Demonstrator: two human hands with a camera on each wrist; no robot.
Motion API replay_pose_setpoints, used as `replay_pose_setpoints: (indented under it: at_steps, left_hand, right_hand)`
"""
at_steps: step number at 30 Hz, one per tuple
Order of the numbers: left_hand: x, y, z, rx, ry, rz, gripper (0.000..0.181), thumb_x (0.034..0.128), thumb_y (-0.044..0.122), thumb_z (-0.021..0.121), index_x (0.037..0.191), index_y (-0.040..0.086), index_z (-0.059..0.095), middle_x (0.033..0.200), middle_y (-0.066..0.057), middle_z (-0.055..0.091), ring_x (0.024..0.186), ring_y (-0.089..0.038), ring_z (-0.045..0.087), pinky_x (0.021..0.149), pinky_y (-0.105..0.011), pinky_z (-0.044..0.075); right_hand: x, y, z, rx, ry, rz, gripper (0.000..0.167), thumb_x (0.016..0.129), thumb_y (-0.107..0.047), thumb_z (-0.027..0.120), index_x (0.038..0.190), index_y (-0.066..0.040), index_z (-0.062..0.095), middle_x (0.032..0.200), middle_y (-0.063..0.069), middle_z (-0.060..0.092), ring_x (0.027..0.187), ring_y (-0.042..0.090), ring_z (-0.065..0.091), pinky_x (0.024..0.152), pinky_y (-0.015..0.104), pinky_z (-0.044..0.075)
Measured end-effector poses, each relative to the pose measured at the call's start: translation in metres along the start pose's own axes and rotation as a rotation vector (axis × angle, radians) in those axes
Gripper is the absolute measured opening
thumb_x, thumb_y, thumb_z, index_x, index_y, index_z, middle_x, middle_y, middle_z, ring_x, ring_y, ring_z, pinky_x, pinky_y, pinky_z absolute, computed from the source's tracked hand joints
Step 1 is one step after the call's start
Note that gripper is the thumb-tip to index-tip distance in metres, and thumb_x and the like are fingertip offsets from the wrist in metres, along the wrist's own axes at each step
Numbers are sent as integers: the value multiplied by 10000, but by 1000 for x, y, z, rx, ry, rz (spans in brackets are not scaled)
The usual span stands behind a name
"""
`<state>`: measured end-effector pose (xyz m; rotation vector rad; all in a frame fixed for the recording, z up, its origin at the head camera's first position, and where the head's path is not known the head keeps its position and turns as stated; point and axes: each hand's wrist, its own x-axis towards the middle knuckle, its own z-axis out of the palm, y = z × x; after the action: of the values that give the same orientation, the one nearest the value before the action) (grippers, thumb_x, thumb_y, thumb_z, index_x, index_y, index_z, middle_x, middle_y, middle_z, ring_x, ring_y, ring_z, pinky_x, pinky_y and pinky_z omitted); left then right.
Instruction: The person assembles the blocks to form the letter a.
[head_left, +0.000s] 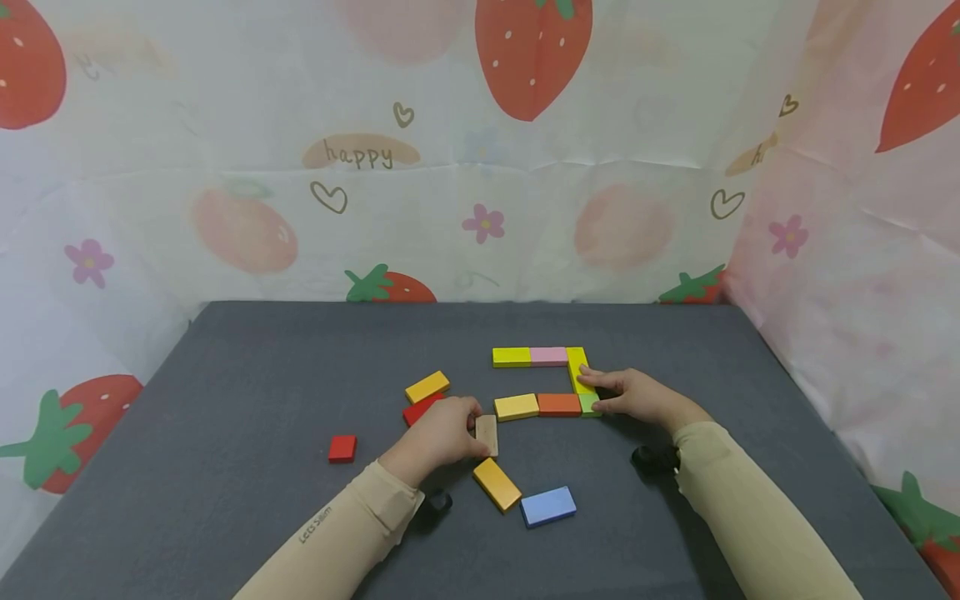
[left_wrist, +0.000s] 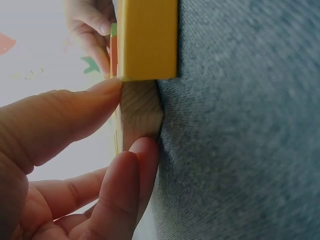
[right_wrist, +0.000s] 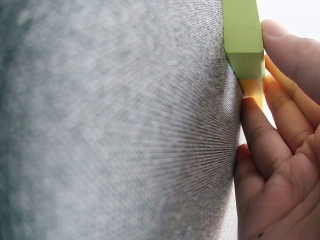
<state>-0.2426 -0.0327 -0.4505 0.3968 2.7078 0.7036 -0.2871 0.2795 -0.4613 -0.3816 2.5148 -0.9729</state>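
My left hand [head_left: 444, 435] pinches a plain wooden block [head_left: 487, 436] between thumb and fingers, one at each end. In the left wrist view the wooden block [left_wrist: 140, 112] lies on the cloth beside an orange-yellow block [left_wrist: 150, 40]. My right hand [head_left: 641, 398] rests its fairly straight fingers against a bright yellow block [head_left: 577, 370], its thumb at a small green block [head_left: 590, 405]. These two join an orange block [head_left: 558, 405], a pale yellow block [head_left: 517, 407], a pink block [head_left: 548, 357] and a yellow-green block [head_left: 512, 357] in a bracket-shaped row.
Toward the front lie an orange-yellow block [head_left: 497, 485] and a blue block [head_left: 548, 507]. Left of the row are a yellow block [head_left: 427, 387], a partly hidden red block [head_left: 422, 408] and a small red block [head_left: 342, 449]. Dark grey cloth [head_left: 262, 375] covers the table.
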Motion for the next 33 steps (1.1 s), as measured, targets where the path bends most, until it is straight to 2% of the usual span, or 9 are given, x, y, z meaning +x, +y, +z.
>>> replay_pose_setpoints:
  at_steps: [6, 8, 11, 15, 18, 20, 23, 33]
  left_hand:
    - [-4, 0, -1, -42, 2, -22, 482, 696, 311, 788, 1075, 113, 565, 808, -2, 537, 700, -155, 501, 612, -281, 433]
    - [-7, 0, -3, -66, 6, -44, 451, 692, 314, 790, 1021, 121, 550, 751, -13, 536, 653, -162, 502, 569, -281, 419]
    - [-13, 0, -6, -90, 2, -58, 364, 692, 328, 787, 855, 122, 536, 667, -23, 536, 597, -166, 500, 524, -279, 390]
    - [-21, -1, -7, -122, -68, -26, 310, 695, 311, 787, 720, 130, 537, 633, -18, 556, 602, -160, 519, 536, -283, 405]
    - [-25, -3, -4, -137, -131, 16, 262, 693, 265, 793, 731, 146, 563, 661, -13, 562, 631, -160, 522, 570, -292, 432]
    - [-26, -3, -1, -129, -150, 37, 234, 695, 240, 792, 737, 155, 578, 674, -8, 553, 641, -160, 507, 583, -295, 431]
    - [-27, -3, 1, -112, -149, 56, 212, 699, 212, 789, 728, 161, 586, 669, -4, 544, 634, -161, 496, 582, -291, 427]
    - [-29, 4, 4, -59, -117, 64, 222, 716, 224, 777, 676, 157, 569, 620, 23, 543, 592, -137, 483, 542, -265, 396]
  right_hand:
    - [-1, 0, 0, -1, -1, -2, 592, 815, -298, 671, 1354, -223, 439, 1459, -25, 298, 1367, 292, 177, 1045, 498, 221]
    - [-1, -1, 0, 3, -3, -2, 591, 817, -292, 670, 1355, -219, 437, 1460, -20, 297, 1366, 295, 177, 1046, 500, 218]
    - [-1, -1, 0, 6, -4, 1, 591, 819, -290, 669, 1357, -218, 434, 1462, -18, 294, 1367, 295, 174, 1047, 500, 217]
    - [-1, -1, 0, 6, 0, 12, 588, 817, -299, 668, 1354, -229, 438, 1461, -26, 296, 1368, 295, 173, 1048, 503, 211]
    - [-1, 0, 0, 5, 2, 15, 585, 816, -304, 668, 1351, -234, 442, 1459, -30, 298, 1368, 295, 174, 1049, 506, 207]
    - [-1, 0, 0, 4, 2, 12, 586, 816, -304, 669, 1351, -235, 441, 1459, -31, 297, 1368, 293, 173, 1049, 503, 211]
    - [-1, 0, 0, 6, 1, 6, 590, 815, -304, 670, 1352, -231, 439, 1460, -29, 295, 1369, 289, 171, 1048, 495, 220]
    - [-1, 0, 0, 3, 6, -8, 592, 810, -299, 674, 1350, -224, 443, 1457, -28, 299, 1368, 285, 174, 1047, 491, 222]
